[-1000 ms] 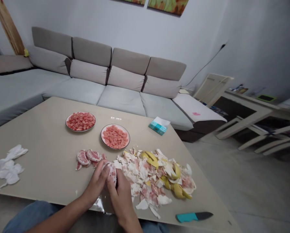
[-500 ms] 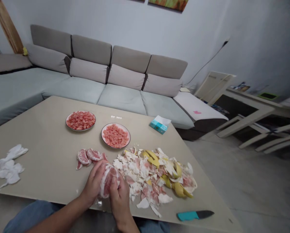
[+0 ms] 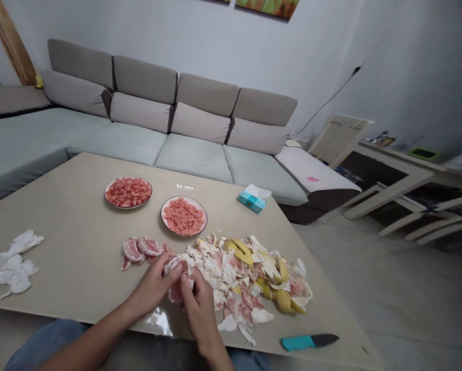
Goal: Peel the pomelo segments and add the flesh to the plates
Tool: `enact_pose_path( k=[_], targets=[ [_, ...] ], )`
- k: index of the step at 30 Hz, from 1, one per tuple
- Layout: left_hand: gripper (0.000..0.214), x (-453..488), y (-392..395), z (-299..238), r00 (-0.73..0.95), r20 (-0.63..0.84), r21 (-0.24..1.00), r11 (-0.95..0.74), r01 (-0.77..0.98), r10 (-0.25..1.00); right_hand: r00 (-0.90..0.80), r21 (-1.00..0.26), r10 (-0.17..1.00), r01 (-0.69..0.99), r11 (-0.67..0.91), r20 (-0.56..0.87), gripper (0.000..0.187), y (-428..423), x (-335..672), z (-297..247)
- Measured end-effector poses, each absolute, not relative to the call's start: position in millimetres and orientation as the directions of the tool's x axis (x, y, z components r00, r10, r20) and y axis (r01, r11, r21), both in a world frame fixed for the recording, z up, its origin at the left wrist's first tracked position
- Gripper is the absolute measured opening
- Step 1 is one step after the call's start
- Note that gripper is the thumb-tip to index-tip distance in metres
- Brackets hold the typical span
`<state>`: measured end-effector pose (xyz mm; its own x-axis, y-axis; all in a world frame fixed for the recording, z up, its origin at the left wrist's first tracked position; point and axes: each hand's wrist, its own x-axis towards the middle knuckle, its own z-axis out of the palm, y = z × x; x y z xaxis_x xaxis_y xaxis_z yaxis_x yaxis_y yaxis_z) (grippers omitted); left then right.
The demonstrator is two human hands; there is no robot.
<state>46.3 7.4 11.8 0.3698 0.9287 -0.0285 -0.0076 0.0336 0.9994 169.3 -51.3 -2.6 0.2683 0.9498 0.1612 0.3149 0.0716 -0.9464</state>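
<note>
Between my two hands is a peeled chunk of red pomelo (image 3: 176,293), pink with white pith, held above the table's near edge. My left hand (image 3: 157,281) wraps its left side, thumb across the front. Gripping the right side is my right hand (image 3: 199,304), its thumb pressed near the left thumb. Just beyond my left hand lie several pomelo segments (image 3: 149,246) with their skin on. To the right spreads a heap of torn white pith and membrane (image 3: 223,273) with yellow peel (image 3: 285,301) in it.
Two plates stand farther back, bearing pink pulp (image 3: 128,192) and more pulp (image 3: 183,216). A tissue box (image 3: 252,200) sits at the table's far right. A teal-handled knife (image 3: 298,342) lies by the near right edge, blade pointing right. Crumpled tissues (image 3: 16,265) lie on the left.
My hands have turned the pomelo chunk and drawn closer together around it. Both thumbs now meet on its front. The plates, heap and knife stay put.
</note>
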Motion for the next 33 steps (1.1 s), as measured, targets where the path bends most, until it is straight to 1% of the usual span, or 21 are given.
enact_pose_path(
  k=[3,7,10,12,15,19,21,23,26,30,33],
  targets=[
    [0.034,46,7,13,0.39,-0.088,0.976,0.158,-0.151,0.916,0.251,-0.985,0.961,0.154,0.078,0.116,0.031,-51,169,2],
    [0.033,47,3,16,0.406,-0.2,0.877,0.348,-0.332,0.892,0.169,-0.996,0.985,-0.088,-0.014,-0.029,0.04,-52,167,3],
    [0.036,48,-1,19,0.514,-0.252,0.798,0.476,-0.368,0.82,0.109,-0.97,0.992,-0.238,-0.042,-0.07,0.042,-53,163,1],
    [0.039,49,-2,20,0.578,-0.268,0.755,0.54,-0.371,0.771,0.109,-0.962,0.992,-0.272,-0.025,-0.057,0.042,-53,160,0],
    [0.042,50,-4,22,0.582,-0.292,0.724,0.573,-0.384,0.759,0.144,-0.971,0.988,-0.239,-0.014,-0.049,0.044,-53,156,-1],
    [0.039,53,-4,22,0.567,-0.298,0.708,0.576,-0.408,0.768,0.277,-0.98,0.96,-0.201,0.008,-0.049,0.046,-54,152,-6],
    [0.033,54,-2,20,0.495,-0.292,0.713,0.531,-0.457,0.818,0.352,-0.986,0.935,-0.162,0.03,-0.03,0.046,-53,152,-7],
    [0.027,53,0,18,0.394,-0.272,0.741,0.453,-0.496,0.878,0.398,-0.993,0.917,-0.103,0.056,0.01,0.043,-52,153,-6],
    [0.026,48,3,17,0.331,-0.24,0.795,0.38,-0.473,0.913,0.385,-0.997,0.922,-0.028,0.067,0.051,0.037,-50,157,-1],
    [0.03,42,5,18,0.365,-0.228,0.824,0.379,-0.421,0.903,0.35,-0.997,0.934,0.045,0.06,0.072,0.034,-47,163,3],
    [0.031,43,7,18,0.323,-0.233,0.826,0.361,-0.432,0.917,0.364,-0.997,0.929,0.059,0.055,0.073,0.034,-47,166,3]
  ],
)
